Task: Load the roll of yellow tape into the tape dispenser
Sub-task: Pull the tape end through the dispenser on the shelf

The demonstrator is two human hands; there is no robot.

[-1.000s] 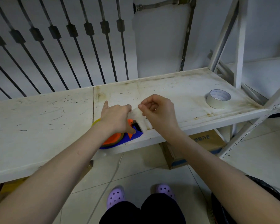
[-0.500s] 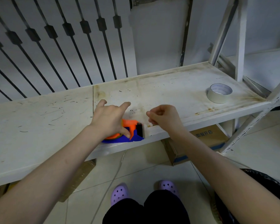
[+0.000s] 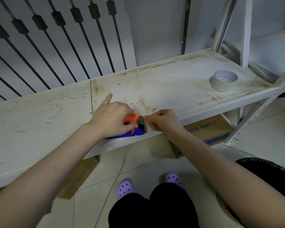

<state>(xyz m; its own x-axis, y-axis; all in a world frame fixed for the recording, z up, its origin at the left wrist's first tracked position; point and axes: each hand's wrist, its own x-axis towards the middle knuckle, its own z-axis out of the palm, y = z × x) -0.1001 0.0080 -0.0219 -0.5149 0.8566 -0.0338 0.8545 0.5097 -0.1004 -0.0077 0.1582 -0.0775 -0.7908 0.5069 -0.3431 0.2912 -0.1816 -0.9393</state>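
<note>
A blue and orange tape dispenser lies at the front edge of the white shelf. My left hand covers most of it and grips its body, index finger pointing away. The yellow roll is almost hidden under that hand; only a sliver of yellow shows at its left. My right hand pinches the end of the tape strip at the dispenser's black front end.
A pale roll of tape stands on the shelf at the far right. A cardboard box sits under the shelf. A black bin is at lower right. Shelf uprights rise at right, railings behind.
My right hand has come down and toward the dispenser's front, drawing the tape end with it. My left hand shifted slightly and closed more over the dispenser.
</note>
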